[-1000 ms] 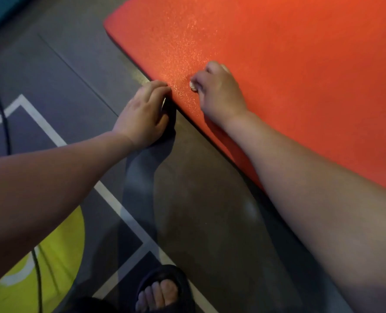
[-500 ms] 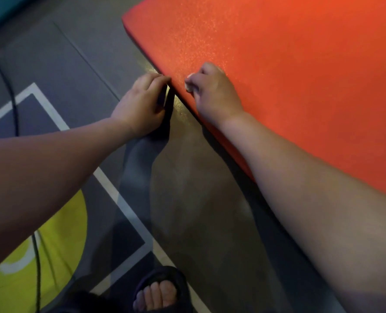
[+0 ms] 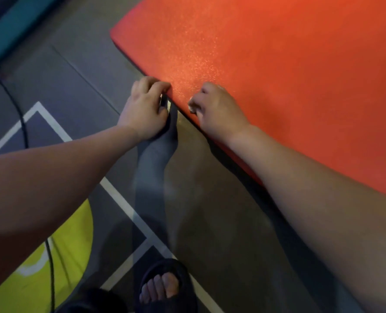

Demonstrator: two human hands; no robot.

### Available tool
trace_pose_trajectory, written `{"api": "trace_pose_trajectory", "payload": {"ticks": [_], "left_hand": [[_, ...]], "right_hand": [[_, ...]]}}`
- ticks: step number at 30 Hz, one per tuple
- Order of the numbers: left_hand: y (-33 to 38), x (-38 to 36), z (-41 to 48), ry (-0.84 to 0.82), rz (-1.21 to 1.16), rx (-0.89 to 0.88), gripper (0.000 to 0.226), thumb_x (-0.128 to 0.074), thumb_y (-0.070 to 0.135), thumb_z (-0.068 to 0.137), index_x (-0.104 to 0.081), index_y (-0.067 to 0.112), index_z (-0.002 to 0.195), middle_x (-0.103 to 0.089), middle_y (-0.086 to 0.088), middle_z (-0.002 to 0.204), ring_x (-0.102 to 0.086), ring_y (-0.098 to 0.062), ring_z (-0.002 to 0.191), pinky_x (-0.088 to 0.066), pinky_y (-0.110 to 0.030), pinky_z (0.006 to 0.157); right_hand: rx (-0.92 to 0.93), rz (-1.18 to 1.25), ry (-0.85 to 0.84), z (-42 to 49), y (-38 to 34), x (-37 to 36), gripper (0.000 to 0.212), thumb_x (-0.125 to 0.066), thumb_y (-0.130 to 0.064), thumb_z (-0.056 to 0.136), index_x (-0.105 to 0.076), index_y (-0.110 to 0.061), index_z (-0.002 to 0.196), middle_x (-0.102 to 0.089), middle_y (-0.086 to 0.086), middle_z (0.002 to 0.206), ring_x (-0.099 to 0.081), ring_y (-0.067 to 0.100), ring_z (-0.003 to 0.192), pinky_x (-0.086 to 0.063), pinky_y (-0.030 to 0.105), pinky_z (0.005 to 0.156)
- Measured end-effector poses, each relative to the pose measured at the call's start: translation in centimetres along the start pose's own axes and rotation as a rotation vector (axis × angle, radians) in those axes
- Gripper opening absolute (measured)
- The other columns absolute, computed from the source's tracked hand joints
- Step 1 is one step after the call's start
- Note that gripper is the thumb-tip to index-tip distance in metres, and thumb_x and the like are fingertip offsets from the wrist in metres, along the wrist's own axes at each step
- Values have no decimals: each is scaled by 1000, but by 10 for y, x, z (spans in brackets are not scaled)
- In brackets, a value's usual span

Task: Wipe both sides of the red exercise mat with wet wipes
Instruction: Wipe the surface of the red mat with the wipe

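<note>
Head view — red mat (image 3: pixel 278 86) edge runs upper-left to lower-right.

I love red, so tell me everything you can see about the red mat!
The red mat is orange-red, thick and foamy-looking, with a fine sparkly grain and a rounded corner. It lies on the floor. The left hand grips its near edge; the right hand rests on top, clutching a small white wipe.
</note>
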State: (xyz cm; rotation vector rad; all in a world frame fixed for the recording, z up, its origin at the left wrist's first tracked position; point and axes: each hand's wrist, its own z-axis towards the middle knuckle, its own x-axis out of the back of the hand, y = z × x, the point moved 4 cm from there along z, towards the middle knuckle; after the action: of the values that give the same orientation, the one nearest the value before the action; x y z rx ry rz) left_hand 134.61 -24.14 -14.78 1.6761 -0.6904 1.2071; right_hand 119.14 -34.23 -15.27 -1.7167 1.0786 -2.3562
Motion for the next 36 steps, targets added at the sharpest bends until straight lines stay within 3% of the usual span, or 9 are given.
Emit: {"api": "trace_pose_trajectory", "payload": {"ticks": [6,11,17,19,23,26,29,33,36], "left_hand": [[53,-14,9,7,65,-176,60,-45,24,80,-57,16,138,-53,-11,136,-46,-37,124,-39,-50,109],[90,-25,20,-39,85,-243,61,-48,24,81,-54,15,141,-49,-13,140,-43,-39,126,-38,-50,109],[113,-41,19,-206,114,-202,69,-41,35,81,-45,20,149,-42,-9,148,-34,-37,134,-30,-53,115],[110,-44,18,-228,120,-191,70,-40,36,82,-41,21,151,-39,-8,151,-31,-36,136,-27,-53,116],[112,-45,21,-232,147,-238,70,-40,37,84,-33,33,153,-41,-11,146,-34,-43,133,-27,-56,116],[117,-47,29,-288,166,-223,73,-47,33,86,-23,46,154,-42,-10,140,-34,-43,128,-30,-53,113],[124,-48,38,-330,236,-208,77,-44,40,78,-25,51,151,-45,-7,136,-35,-40,130,-29,-48,110],[137,-51,53,-349,311,-259,62,-39,51,76,-49,41,136,-45,-12,139,-33,-37,138,-24,-49,111],[141,-54,65,-377,286,-242,54,-35,72,75,-51,36,112,-35,-11,155,-21,-41,149,-22,-57,118]], "right_hand": [[155,-38,-127,-107,12,29,12,-55,-10,89,-66,-8,93,-54,12,93,-53,33,86,-46,45,73],[257,-132,-152,-101,31,47,11,-58,-13,91,-68,-10,94,-56,13,90,-54,33,84,-45,41,72],[-340,-199,262,-82,127,102,22,-52,-6,84,-73,-8,90,-57,21,88,-59,41,85,-45,41,70],[-264,-161,188,-93,108,91,21,-52,-5,85,-71,-5,93,-57,21,90,-58,40,85,-45,39,69],[192,-61,-159,-142,41,65,14,-57,-9,90,-68,-5,97,-57,14,93,-55,32,85,-48,40,70],[308,-110,-178,-133,59,80,25,-49,-19,95,-71,-9,100,-60,14,93,-57,32,86,-47,39,72],[28,-263,9,-99,126,112,23,-51,-18,90,-72,-11,98,-57,18,91,-58,38,89,-46,43,71],[-606,-307,248,-102,211,160,30,-49,-6,85,-73,-9,102,-56,24,105,-56,42,102,-42,38,80],[-442,-295,206,-111,185,147,26,-49,-3,86,-70,-8,99,-56,23,99,-57,42,95,-43,40,77]]}}
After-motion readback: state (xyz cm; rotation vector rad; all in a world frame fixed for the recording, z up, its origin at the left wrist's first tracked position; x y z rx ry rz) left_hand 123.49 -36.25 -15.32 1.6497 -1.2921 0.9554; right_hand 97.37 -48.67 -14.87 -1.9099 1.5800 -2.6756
